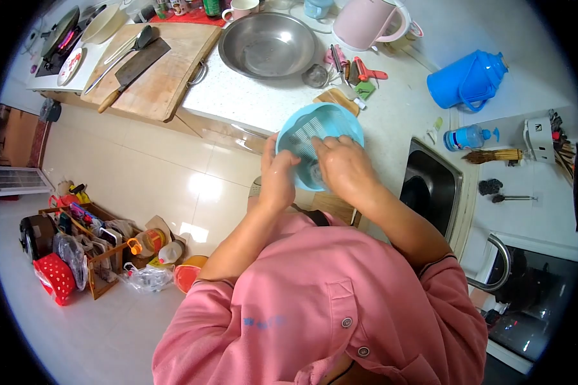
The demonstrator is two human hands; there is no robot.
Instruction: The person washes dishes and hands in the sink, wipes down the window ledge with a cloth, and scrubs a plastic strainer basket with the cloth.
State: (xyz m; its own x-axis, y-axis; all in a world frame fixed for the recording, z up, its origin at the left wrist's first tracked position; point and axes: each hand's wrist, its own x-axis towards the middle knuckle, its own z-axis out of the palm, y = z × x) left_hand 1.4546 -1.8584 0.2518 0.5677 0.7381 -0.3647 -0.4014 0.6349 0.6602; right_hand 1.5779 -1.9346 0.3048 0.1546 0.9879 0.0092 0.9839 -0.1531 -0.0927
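Note:
A light blue plastic colander (302,122) is held tilted in front of my body, near the counter's front edge. My left hand (278,173) grips its left rim, with the thumb over the inside. My right hand (345,163) reaches into the colander from the right, its fingers curled against the slotted inner wall. Whatever those fingers may hold is hidden beneath them. A greyish, shiny patch shows low inside the colander between my hands, too unclear to name.
A steel basin (268,48) stands on the counter beyond the colander, beside peelers and small tools (353,70). Left lies a cutting board (173,83) with a cleaver (141,64). To the right are a sink (459,176), blue jug (462,80) and soap bottle (465,138).

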